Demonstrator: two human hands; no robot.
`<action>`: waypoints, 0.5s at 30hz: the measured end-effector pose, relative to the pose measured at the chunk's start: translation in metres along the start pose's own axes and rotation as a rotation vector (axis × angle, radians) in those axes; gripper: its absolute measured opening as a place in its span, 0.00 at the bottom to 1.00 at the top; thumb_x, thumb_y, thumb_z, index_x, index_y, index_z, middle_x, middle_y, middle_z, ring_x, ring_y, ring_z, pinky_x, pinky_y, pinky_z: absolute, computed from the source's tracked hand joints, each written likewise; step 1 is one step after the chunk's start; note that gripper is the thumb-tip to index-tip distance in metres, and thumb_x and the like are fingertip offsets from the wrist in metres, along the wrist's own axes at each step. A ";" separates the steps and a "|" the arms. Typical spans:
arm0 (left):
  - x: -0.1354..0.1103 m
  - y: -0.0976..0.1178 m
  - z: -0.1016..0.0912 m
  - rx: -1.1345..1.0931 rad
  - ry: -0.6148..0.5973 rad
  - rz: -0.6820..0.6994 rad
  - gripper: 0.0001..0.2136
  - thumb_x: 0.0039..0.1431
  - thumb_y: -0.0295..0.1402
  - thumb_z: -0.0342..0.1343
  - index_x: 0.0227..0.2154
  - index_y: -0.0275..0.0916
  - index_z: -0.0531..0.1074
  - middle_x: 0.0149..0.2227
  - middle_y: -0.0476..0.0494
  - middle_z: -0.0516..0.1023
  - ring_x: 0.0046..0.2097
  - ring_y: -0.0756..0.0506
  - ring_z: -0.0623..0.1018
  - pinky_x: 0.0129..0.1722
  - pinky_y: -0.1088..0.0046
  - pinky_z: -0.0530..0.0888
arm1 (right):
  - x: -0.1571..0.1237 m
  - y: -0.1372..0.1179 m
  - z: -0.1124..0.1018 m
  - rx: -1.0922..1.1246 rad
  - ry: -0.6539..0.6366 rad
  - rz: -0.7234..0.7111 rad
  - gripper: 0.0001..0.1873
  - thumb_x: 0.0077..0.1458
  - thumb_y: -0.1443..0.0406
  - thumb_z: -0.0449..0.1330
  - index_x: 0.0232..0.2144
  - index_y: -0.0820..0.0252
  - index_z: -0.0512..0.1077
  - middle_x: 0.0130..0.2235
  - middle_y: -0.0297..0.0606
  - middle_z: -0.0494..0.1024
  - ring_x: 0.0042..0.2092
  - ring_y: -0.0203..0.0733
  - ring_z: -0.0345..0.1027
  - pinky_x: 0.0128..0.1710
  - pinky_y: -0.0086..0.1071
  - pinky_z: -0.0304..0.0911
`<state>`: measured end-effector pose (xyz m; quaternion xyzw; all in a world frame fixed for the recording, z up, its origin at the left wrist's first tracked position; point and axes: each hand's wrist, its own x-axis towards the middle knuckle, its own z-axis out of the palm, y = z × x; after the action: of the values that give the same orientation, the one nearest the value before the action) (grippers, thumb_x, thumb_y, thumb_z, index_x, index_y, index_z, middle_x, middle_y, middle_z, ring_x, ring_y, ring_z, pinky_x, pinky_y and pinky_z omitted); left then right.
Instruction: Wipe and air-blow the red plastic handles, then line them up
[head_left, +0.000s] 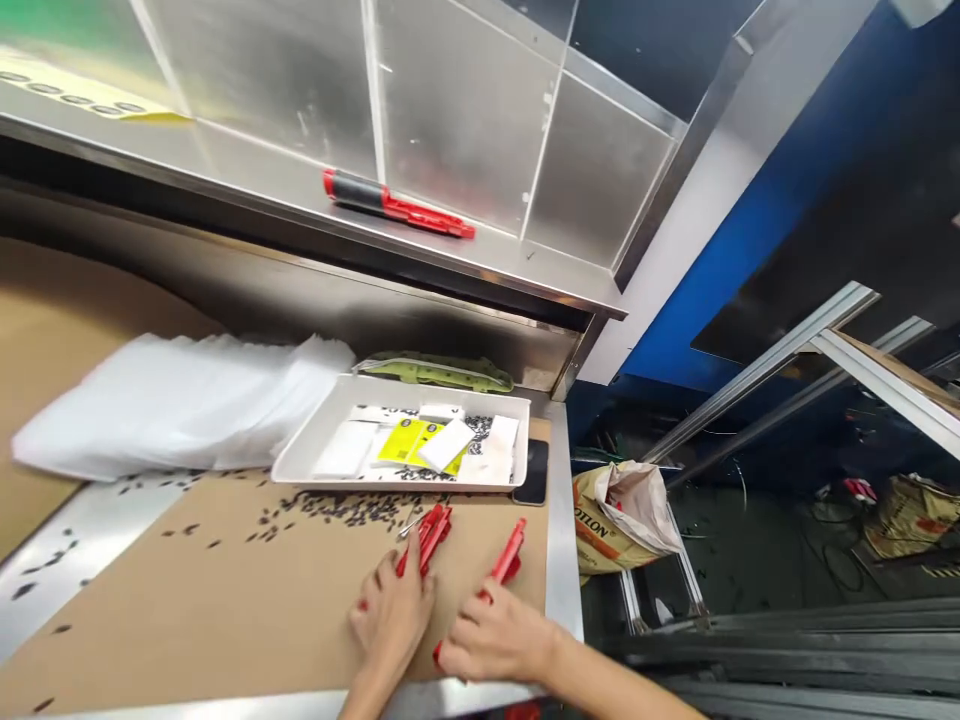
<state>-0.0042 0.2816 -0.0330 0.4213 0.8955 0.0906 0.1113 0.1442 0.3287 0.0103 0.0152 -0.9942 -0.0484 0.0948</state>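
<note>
My left hand (391, 608) is closed around a red plastic part (432, 538), with a thin metallic piece beside its upper end. Just to the right, my right hand (501, 634) grips another red plastic part (511, 552), which points away from me; a bit of red also shows below my fingers. Both hands are over the brown board (247, 620) near its front edge. Many small black pieces (352, 508) lie scattered beyond my left hand. The far ends of both parts show, while my fingers cover the rest.
A white tray (300, 462) holds white pieces, yellow labels and black bits. Beside it lie a dark phone (534, 472), white bagging (180, 405) and a green pouch (442, 372). A red-and-black tool-like item (397, 205) rests on the metal ledge. An open sack (626, 520) stands right.
</note>
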 end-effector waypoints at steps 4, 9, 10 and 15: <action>0.010 -0.007 0.001 -0.046 -0.076 -0.012 0.23 0.68 0.35 0.38 0.64 0.39 0.56 0.59 0.31 0.66 0.55 0.32 0.69 0.45 0.53 0.71 | 0.017 0.024 0.031 0.026 0.000 -0.049 0.12 0.67 0.66 0.50 0.36 0.49 0.72 0.34 0.27 0.79 0.41 0.36 0.71 0.49 0.41 0.69; 0.009 -0.015 0.004 -0.123 -0.118 0.039 0.26 0.68 0.38 0.35 0.65 0.35 0.54 0.61 0.29 0.64 0.57 0.31 0.67 0.49 0.50 0.69 | -0.031 -0.003 0.046 -0.002 0.171 0.341 0.07 0.63 0.63 0.57 0.42 0.49 0.73 0.57 0.33 0.74 0.63 0.55 0.59 0.57 0.61 0.62; 0.008 -0.016 0.005 -0.143 -0.121 0.059 0.26 0.68 0.39 0.35 0.65 0.35 0.54 0.63 0.30 0.63 0.58 0.30 0.66 0.51 0.49 0.68 | -0.041 -0.010 0.051 0.001 0.200 0.410 0.05 0.62 0.63 0.58 0.40 0.50 0.74 0.58 0.33 0.73 0.64 0.58 0.57 0.56 0.61 0.63; 0.008 -0.015 0.011 -0.253 -0.121 0.157 0.27 0.67 0.41 0.32 0.66 0.39 0.53 0.66 0.38 0.61 0.64 0.37 0.61 0.56 0.50 0.66 | -0.046 -0.020 0.075 0.029 0.198 0.416 0.06 0.63 0.61 0.57 0.41 0.50 0.74 0.59 0.31 0.73 0.64 0.52 0.59 0.57 0.52 0.68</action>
<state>-0.0166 0.2790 -0.0477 0.4772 0.8331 0.1854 0.2096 0.1752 0.3174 -0.0737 -0.1838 -0.9624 -0.0120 0.1997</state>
